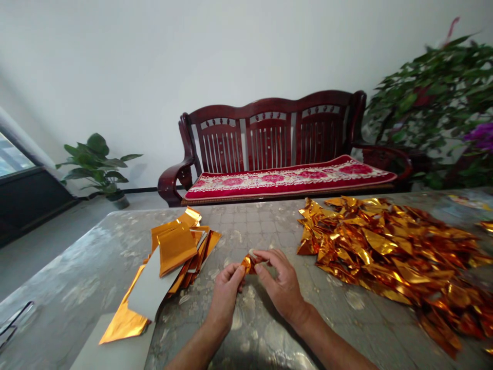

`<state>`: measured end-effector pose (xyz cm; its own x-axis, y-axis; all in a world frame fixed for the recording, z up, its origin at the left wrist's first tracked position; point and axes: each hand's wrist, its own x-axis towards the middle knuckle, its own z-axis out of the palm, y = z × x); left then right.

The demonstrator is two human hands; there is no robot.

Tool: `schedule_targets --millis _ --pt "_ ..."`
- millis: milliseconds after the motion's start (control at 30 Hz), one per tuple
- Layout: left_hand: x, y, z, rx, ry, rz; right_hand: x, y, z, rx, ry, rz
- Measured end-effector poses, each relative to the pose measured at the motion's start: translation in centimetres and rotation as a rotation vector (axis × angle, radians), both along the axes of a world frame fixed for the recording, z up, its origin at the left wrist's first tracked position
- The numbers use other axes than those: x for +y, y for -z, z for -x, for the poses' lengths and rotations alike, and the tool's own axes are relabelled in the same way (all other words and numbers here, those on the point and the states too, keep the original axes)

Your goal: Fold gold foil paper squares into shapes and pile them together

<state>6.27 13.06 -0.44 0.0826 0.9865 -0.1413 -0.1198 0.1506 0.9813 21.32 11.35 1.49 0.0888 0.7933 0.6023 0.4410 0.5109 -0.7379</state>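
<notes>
Forearms (333, 339) closest to us, and at their ends the left hand (227, 288) and right hand (284, 285) both pinch one small gold foil piece (248, 264) over the table (265, 223), where too hard a squeeze could tear it! Further out, the loose sheet stack (177, 249) at left could slide apart if bumped, while the foil heap (381, 244) at right could get crushed by a stray elbow.

Free strip of tabletop (265, 221) between two obstacles, foil sheets (177, 249) and folded-foil heap (381, 241)
</notes>
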Motion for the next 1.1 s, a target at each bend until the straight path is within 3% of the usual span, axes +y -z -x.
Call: schedule_targets --millis 300,533,733,933,1100 --pt "0.0 -0.5 0.3 0.204 0.028 -0.133 0.2 0.5 0.1 0.014 -0.061 0.056" --pt "0.3 -0.4 0.2 0.097 0.052 -0.124 0.1 0.9 0.8 0.157 -0.068 0.190" --pt "0.4 -0.4 0.4 0.039 0.021 -0.223 -0.1 1.0 1.2 0.237 -0.139 0.315" --pt "0.4 -0.6 0.8 0.140 -0.025 -0.280 -0.3 0.8 1.1 0.216 -0.177 0.343" --pt "0.1 -1.0 1.1 0.266 -0.022 -0.386 -0.3 0.7 0.8 0.124 -0.158 0.266"
